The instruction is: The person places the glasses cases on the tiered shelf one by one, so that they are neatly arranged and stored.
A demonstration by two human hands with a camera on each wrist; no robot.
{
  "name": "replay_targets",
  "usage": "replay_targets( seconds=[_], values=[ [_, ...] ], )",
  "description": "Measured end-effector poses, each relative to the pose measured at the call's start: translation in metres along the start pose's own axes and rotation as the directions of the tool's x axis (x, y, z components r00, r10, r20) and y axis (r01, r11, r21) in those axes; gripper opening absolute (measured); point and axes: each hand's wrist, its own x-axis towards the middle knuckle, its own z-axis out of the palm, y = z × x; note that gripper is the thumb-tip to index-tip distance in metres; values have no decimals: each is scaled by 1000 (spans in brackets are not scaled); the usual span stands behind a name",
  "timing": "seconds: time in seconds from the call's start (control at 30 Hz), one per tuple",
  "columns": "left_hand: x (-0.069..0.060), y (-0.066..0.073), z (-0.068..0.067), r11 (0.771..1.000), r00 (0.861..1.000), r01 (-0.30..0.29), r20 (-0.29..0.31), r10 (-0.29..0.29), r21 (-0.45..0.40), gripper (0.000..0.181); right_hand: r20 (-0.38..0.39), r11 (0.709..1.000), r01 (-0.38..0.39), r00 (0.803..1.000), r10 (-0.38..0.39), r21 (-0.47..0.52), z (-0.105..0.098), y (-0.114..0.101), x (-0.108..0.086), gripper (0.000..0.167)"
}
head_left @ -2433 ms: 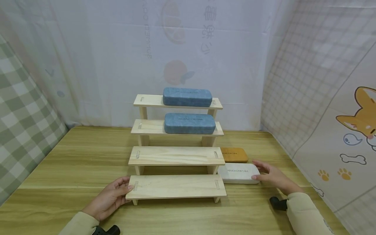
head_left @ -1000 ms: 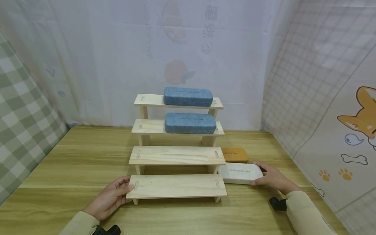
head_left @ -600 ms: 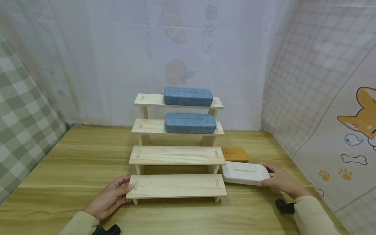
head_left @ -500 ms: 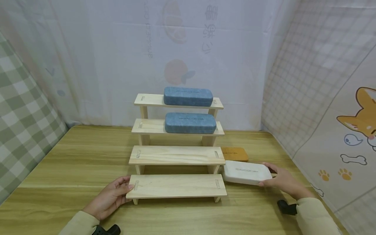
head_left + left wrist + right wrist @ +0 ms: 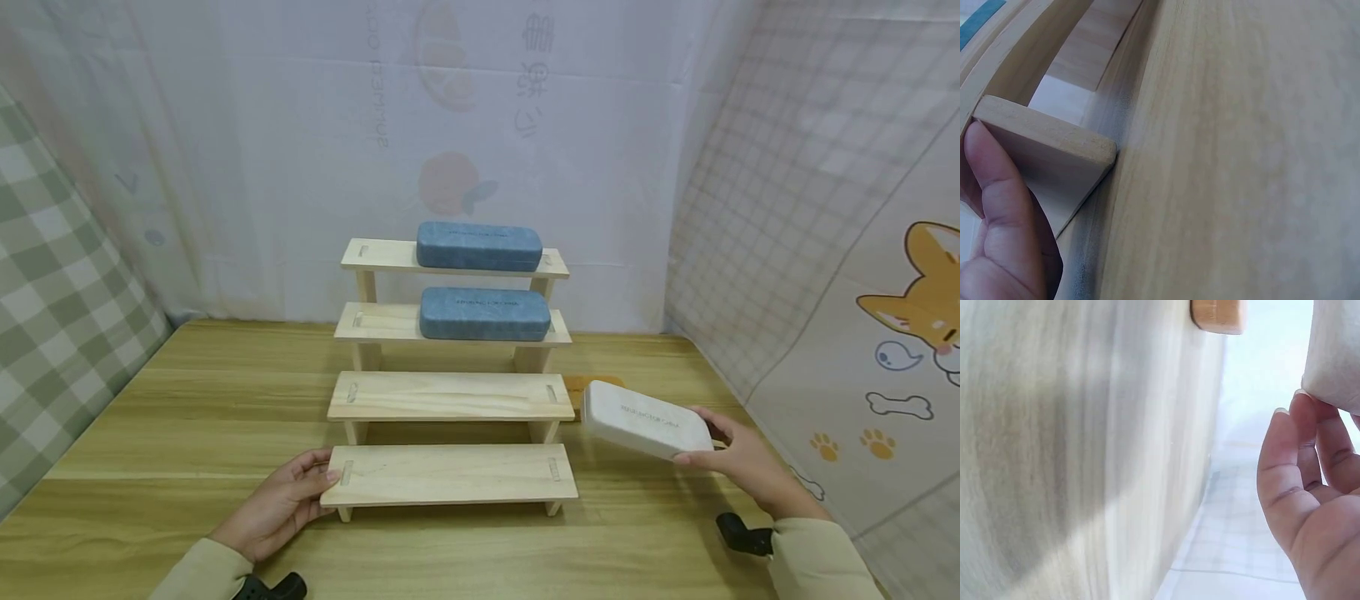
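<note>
"Finger status?"

"Right hand (image 5: 738,458) pinches the white, leather-look oblong case (image 5: 647,419), tilted, at three o'clock from the four-tier pale wooden stand (image 5: 450,396); left hand (image 5: 281,504) grips its eight-o'clock corner."

"Recommendation?"

"Level the case; steady the stand."

Two cases (image 5: 483,314) lie on the stand (image 5: 450,475), a held case (image 5: 648,419) right of it.

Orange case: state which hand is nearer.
Right. The right hand, holding the white case, is right of the orange case and nearer the camera; the left hand is across the wooden stand, holding its lowest shelf.
</note>
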Motion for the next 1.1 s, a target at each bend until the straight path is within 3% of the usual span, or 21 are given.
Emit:
replay_targets(
  seconds=[0.4, 0.67, 1.1],
  values=[
    [-1, 1, 1, 1000, 1000, 3, -5, -3, 0, 73, -32, 989, 97, 995, -94, 110, -1, -22, -2, 80],
    [-1, 1, 1, 1000, 1000, 4, -12, -4, -6, 73, -21, 994, 68, 998, -67, 87, 1, -47, 1, 88],
    [-1, 1, 2, 1000, 1000, 11, -12, -11, 7, 72, -18, 972, 138, 990, -137, 189, 19, -93, 12, 87]
  ],
)
